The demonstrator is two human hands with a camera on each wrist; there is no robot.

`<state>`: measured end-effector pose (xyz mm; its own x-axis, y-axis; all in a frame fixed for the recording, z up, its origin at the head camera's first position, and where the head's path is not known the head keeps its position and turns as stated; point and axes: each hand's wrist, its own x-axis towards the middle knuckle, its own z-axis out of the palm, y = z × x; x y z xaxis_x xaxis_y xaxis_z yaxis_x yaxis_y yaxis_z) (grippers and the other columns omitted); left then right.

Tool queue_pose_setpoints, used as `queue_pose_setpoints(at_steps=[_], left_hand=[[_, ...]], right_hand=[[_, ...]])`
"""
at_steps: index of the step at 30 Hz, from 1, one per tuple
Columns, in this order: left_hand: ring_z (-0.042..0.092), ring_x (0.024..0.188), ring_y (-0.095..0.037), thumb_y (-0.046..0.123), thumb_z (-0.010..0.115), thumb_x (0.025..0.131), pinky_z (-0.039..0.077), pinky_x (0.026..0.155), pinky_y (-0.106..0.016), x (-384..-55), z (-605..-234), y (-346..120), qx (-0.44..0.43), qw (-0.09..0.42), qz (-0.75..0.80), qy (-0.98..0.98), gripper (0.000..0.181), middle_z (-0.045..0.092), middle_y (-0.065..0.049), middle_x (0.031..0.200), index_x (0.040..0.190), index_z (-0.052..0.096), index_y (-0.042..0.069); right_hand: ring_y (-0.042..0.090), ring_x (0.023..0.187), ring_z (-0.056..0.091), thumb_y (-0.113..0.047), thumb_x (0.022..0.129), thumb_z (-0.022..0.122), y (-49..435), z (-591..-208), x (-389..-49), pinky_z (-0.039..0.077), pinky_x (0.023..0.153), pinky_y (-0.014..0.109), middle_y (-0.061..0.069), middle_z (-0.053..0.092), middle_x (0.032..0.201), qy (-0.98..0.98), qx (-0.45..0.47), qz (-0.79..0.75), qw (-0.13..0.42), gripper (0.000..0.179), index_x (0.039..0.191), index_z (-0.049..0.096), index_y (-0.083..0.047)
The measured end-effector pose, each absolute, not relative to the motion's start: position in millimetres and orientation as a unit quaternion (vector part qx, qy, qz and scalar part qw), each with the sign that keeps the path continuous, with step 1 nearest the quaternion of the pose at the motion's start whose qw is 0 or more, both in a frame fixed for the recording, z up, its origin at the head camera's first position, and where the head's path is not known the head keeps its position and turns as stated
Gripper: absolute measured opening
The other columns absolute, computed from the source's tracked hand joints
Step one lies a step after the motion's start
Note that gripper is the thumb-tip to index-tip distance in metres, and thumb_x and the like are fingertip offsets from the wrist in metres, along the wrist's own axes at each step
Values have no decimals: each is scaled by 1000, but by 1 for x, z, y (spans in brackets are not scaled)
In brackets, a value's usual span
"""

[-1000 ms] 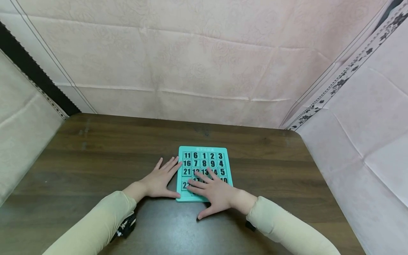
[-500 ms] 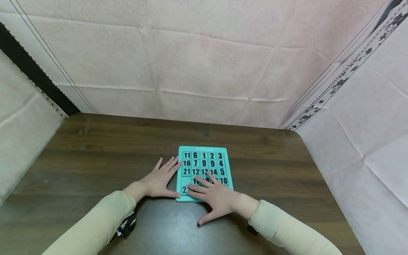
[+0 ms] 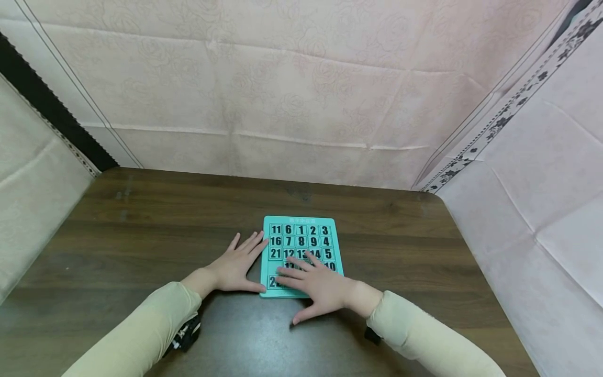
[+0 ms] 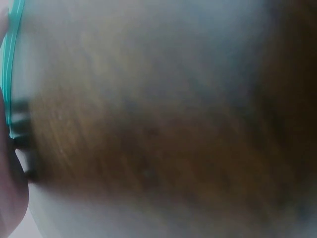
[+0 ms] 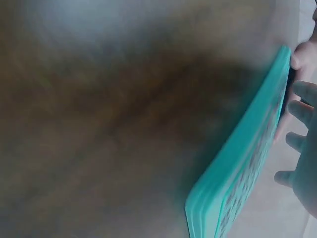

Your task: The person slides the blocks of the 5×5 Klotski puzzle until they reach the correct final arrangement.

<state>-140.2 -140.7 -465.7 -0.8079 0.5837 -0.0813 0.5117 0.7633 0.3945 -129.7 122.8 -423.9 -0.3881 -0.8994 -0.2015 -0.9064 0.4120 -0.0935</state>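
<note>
A turquoise sliding number puzzle lies flat on the wooden table, its black-numbered tiles in a square grid. My left hand is spread at its left side, with forefinger and thumb at the puzzle's edge. Over the lower part of the grid is my right hand, fingers stretched out and thumb off the near edge. Those fingers hide several tiles in the lower rows. In the left column, a bare slot shows above the lowest tile. The right wrist view shows the fingers above the tile face; whether they touch it is unclear.
The brown table extends around the puzzle. Pale patterned cloth hangs behind it and at both sides. A black strapped device sits under the left sleeve, and a dark one under the right.
A tile in the left column has slid toward the near edge into the bottom row. My right hand shifted slightly nearer, then back up. The left hand stays in place.
</note>
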Motion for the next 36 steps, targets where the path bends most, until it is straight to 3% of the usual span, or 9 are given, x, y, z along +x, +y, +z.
queue_pose_setpoints(at_steps=[5, 16, 36], left_hand=[[8, 146, -32, 72, 56, 74, 1, 113, -60, -140, -465, -141, 291, 104, 177, 934, 108, 4, -12, 159, 151, 15, 8], [7, 146, -31, 75, 53, 74, 0, 113, -60, -140, -467, -140, 291, 112, 177, 934, 108, 3, -11, 159, 151, 14, 10], [7, 146, -32, 74, 54, 75, 0, 113, -60, -141, -465, -140, 287, 112, 177, 935, 107, 4, -11, 159, 151, 16, 9]], right_hand=[[27, 146, 15, -69, 83, 47, 118, -420, -142, 13, 113, 58, -1, 22, 157, 852, -514, 19, 99, 85, 149, 25, -22], [21, 147, 5, -72, 84, 40, 105, -422, -157, 6, 115, 56, -8, 12, 158, 878, -452, 63, 147, 85, 151, 15, -27], [23, 147, 8, -75, 81, 40, 111, -425, -144, 7, 114, 58, -8, 17, 157, 860, -491, 49, 132, 89, 151, 18, -25]])
